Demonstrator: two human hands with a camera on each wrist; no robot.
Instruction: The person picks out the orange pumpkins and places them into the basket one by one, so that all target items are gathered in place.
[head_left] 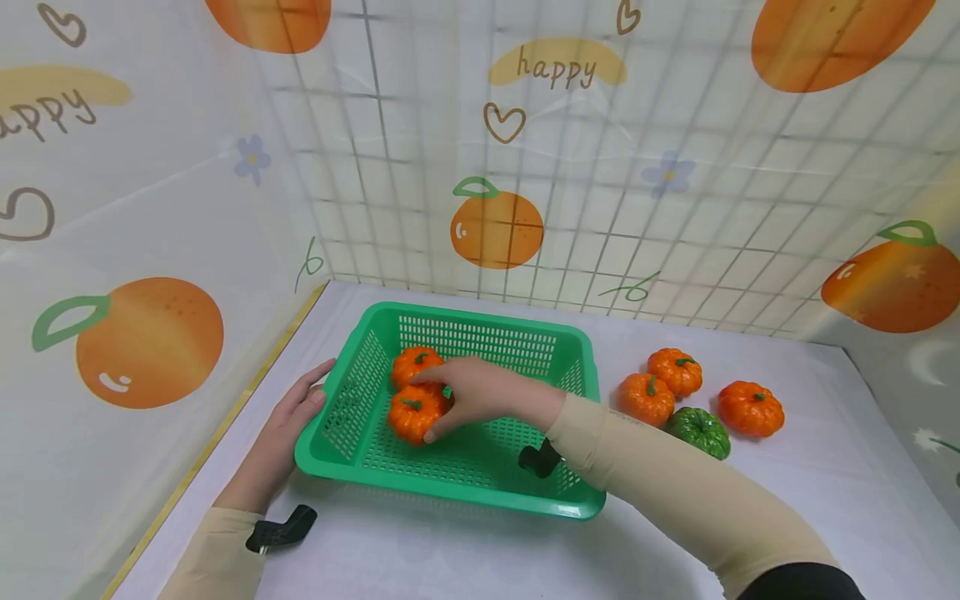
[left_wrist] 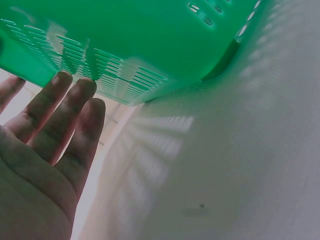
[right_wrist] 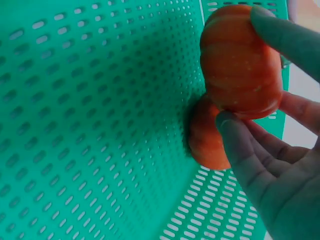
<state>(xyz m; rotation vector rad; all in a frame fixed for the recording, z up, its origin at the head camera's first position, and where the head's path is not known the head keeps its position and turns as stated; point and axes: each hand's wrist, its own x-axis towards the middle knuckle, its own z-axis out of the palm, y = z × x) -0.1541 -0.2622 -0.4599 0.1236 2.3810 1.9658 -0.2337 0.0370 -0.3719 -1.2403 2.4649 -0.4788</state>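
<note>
In the head view, my right hand [head_left: 480, 393] reaches into a green plastic basket [head_left: 450, 497]. Thumb and fingers pinch a small orange pumpkin [head_left: 415, 415], which the right wrist view shows between thumb and fingertips. Behind it sits a second orange pumpkin [head_left: 414, 362], partly covered by the held one in the right wrist view. At the basket's left side is my left hand [head_left: 291, 421], its thumb by the rim. The left wrist view shows those fingers [left_wrist: 60, 115] fairly straight against the slotted outer wall.
Right of the basket lie orange pumpkins [head_left: 647, 400], [head_left: 675, 372], [head_left: 751, 409] and a green pumpkin [head_left: 698, 432] on the white tabletop [head_left: 810, 500]. A printed curtain [head_left: 420, 150] over a wire grid stands behind, with more curtain at both sides.
</note>
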